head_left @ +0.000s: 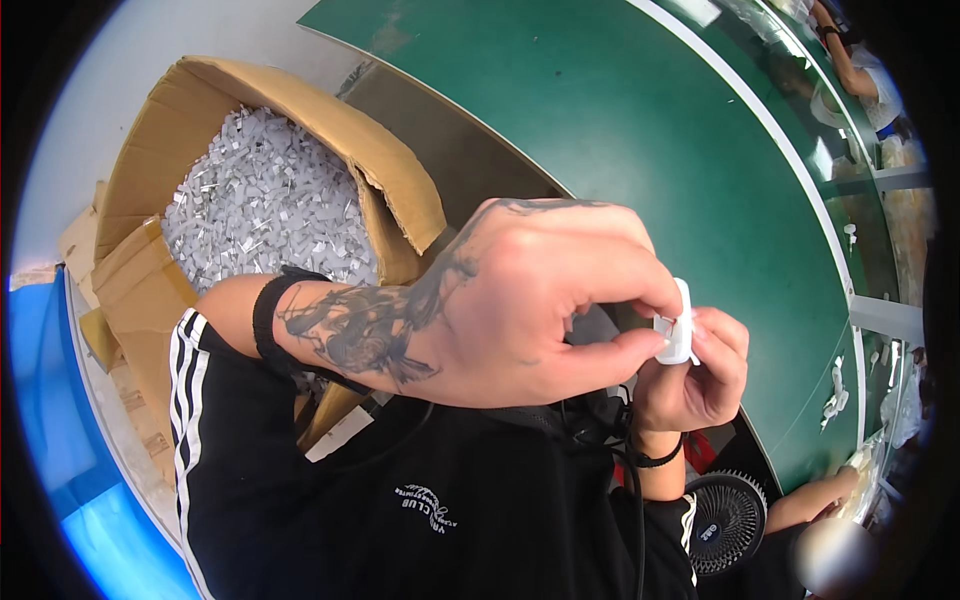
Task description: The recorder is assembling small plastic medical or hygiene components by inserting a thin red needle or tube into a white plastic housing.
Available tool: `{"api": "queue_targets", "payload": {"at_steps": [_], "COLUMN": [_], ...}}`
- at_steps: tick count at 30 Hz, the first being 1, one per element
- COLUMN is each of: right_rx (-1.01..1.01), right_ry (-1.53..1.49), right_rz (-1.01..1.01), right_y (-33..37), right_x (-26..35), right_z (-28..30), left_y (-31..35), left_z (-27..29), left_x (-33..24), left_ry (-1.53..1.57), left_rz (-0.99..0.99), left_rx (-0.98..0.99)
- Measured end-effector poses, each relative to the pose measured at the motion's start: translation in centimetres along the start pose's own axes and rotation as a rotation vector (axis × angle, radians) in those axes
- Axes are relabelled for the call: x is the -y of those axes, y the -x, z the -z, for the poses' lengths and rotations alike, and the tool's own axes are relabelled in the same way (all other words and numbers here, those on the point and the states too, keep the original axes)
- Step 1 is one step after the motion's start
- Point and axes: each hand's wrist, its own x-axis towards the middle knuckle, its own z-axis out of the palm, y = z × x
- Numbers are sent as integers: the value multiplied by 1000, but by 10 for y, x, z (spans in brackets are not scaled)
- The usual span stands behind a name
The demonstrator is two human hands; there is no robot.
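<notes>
A small white plastic part (681, 340) with rounded ends is held up between my two hands, over the near edge of the green table. My left hand (540, 300) reaches across from the left, its thumb and index finger pinched at the part's left side. There a small piece with a shiny edge (662, 326) shows; whether it is separate or attached I cannot tell. From the right, my right hand (700, 375) grips the white part with thumb and bent fingers. The fingertips hide some of it.
At left stands an open cardboard box (400, 190) filled with small white and shiny pieces (265, 195). The green table (640, 130) curves away ahead, with loose white pieces (834, 393) at its right. Low right are a black fan (722, 525) and another person's arm (810, 497). Someone else (855, 75) is top right.
</notes>
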Motion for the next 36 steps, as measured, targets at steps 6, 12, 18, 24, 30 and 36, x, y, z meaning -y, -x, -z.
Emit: {"api": "queue_targets", "payload": {"at_steps": [6, 12, 18, 24, 30, 36], "right_rx": [-1, -8, -19, -60, 19, 21], "right_ry": [45, -45, -205, -302, -251, -278], "right_rz": [21, 62, -173, -108, -240, -309], "right_y": [3, 8, 16, 18, 18, 20], "right_x": [-4, -6, -4, -9, -4, 2], "right_z": [-1, 0, 6, 1, 6, 10], "left_y": [-3, -1, -3, -9, -5, 2], "left_z": [-6, -2, 1, -4, -12, -22], "left_x": [5, 12, 10, 8, 13, 14], "left_ry": [27, 251, 233, 525, 538, 173], "left_rz": [-34, 245, 159, 459, 444, -2], "left_rx": [-17, 109, 160, 192, 180, 52]}}
